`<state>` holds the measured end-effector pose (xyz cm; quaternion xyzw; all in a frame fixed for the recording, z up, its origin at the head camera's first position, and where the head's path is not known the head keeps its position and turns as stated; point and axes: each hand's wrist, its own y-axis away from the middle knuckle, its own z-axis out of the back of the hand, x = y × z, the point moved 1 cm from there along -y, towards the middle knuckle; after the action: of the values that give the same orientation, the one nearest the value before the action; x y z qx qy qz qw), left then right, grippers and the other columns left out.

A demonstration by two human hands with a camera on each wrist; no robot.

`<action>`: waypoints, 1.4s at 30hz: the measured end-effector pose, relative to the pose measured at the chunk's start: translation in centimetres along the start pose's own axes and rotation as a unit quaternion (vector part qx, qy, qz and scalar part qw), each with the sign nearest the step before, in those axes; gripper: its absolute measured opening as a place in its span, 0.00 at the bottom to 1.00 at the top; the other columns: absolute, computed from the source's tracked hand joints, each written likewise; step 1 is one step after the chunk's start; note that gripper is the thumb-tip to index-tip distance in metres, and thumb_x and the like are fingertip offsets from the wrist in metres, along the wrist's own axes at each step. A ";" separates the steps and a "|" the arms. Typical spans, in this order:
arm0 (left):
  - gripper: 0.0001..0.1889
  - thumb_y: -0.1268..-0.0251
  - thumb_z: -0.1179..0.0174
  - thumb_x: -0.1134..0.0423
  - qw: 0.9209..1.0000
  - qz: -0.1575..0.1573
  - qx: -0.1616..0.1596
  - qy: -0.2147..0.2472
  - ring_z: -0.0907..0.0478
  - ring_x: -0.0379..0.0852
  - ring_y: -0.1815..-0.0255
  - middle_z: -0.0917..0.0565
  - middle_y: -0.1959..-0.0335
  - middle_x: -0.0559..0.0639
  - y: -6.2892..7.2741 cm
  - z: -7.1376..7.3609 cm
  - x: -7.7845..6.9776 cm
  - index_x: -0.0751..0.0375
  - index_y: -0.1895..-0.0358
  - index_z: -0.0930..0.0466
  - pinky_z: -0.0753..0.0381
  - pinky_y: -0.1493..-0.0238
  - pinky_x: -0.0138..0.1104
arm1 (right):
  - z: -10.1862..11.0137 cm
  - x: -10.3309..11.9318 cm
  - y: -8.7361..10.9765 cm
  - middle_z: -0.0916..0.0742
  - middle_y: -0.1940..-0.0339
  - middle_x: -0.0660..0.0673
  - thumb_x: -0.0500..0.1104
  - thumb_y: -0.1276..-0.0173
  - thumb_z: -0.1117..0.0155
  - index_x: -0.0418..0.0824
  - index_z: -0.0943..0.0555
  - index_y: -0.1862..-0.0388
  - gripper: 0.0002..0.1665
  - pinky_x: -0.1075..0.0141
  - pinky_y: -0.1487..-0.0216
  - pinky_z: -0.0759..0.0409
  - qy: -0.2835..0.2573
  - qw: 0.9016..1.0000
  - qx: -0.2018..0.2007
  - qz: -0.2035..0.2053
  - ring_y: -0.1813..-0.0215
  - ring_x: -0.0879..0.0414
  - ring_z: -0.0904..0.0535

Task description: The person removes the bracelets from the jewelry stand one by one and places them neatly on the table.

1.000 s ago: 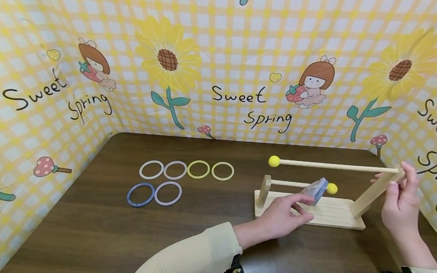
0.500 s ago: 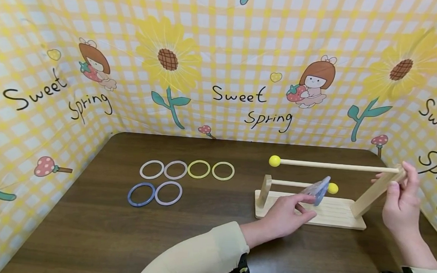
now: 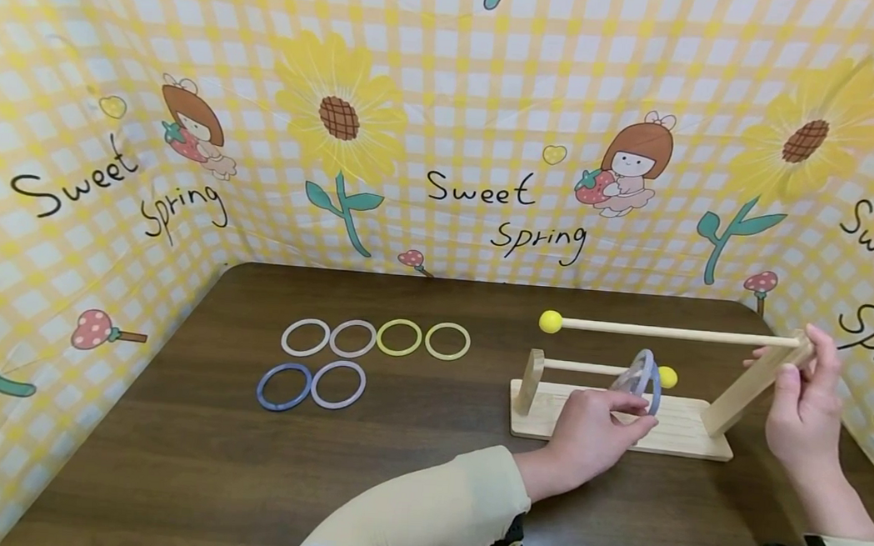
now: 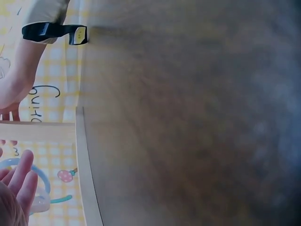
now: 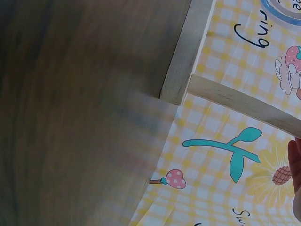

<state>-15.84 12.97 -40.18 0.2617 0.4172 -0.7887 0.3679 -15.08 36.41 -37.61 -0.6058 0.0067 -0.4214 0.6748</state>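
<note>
Table, left part: on the dark brown wood-grain table [image 3: 170, 457], six thin round rings lie flat in two rows.
Front row: a deep blue ring [image 3: 260, 389], then a lilac ring [image 3: 363, 385].
Back row: a white ring [image 3: 284, 337], a pale lilac ring [image 3: 352, 355], a yellow ring [image 3: 398, 354] and a pale yellow ring [image 3: 468, 342].
Stand: a pale wooden base [image 3: 679, 421] carries a short wooden upright [image 3: 529, 383] with a lower wooden rod [image 3: 577, 367]; the upper wooden rod [image 3: 674, 332] shows no ring.
Left hand [image 3: 595, 437]: thumb and forefinger pinch the blue and translucent rings [image 3: 656, 387] at their lower edge.
Pinched rings: at least two, upright, apparently around the lower rod, just beside its yellow ball [image 3: 668, 377]; exact count hidden.
Right hand [image 3: 808, 404]: grips the slanted wooden post [image 3: 753, 388] near its top.
Done and left: six rings lie off the stand, at least two are at the lower rod; whether these are going on or coming off, I cannot tell.
</note>
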 end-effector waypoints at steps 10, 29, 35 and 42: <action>0.14 0.38 0.33 0.62 0.998 0.029 0.027 0.054 0.28 0.17 0.80 0.13 0.58 0.41 0.1 -0.5 -0.3 0.56 0.50 0.14 0.29 0.76 0.15 | 0.1 0.0 0.0 0.20 0.56 0.61 0.29 0.25 0.61 0.25 0.48 0.35 0.22 0.81 0.56 0.30 0.007 1.000 0.001 -0.004 0.55 0.69 0.22; 0.16 0.35 0.36 0.62 0.996 0.042 0.008 0.076 0.27 0.18 0.83 0.16 0.83 0.41 1.0 -2.2 -1.4 0.59 0.45 0.17 0.32 0.77 0.16 | 0.2 -0.1 0.3 0.20 0.55 0.62 0.29 0.25 0.62 0.25 0.47 0.35 0.22 0.81 0.56 0.30 0.016 1.000 -0.002 -0.004 0.55 0.71 0.22; 0.17 0.35 0.36 0.61 0.997 0.042 0.012 0.060 0.25 0.18 0.81 0.16 0.82 0.40 1.0 -2.1 -1.5 0.59 0.45 0.18 0.32 0.73 0.14 | 0.1 -0.1 0.2 0.20 0.56 0.62 0.29 0.25 0.62 0.25 0.48 0.36 0.21 0.81 0.57 0.30 0.009 1.000 -0.002 -0.001 0.55 0.70 0.22; 0.12 0.36 0.34 0.64 0.993 0.050 0.000 0.103 0.28 0.18 0.83 0.13 0.69 0.42 0.8 -2.1 -1.3 0.60 0.50 0.15 0.31 0.82 0.18 | 0.1 -0.1 0.1 0.20 0.56 0.61 0.29 0.25 0.62 0.24 0.48 0.36 0.21 0.80 0.56 0.29 0.004 1.000 -0.004 0.002 0.56 0.70 0.22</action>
<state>-14.20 14.90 -40.65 0.3626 0.4390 -0.7382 0.3619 -15.03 36.52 -37.75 -0.6069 0.0128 -0.4224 0.6731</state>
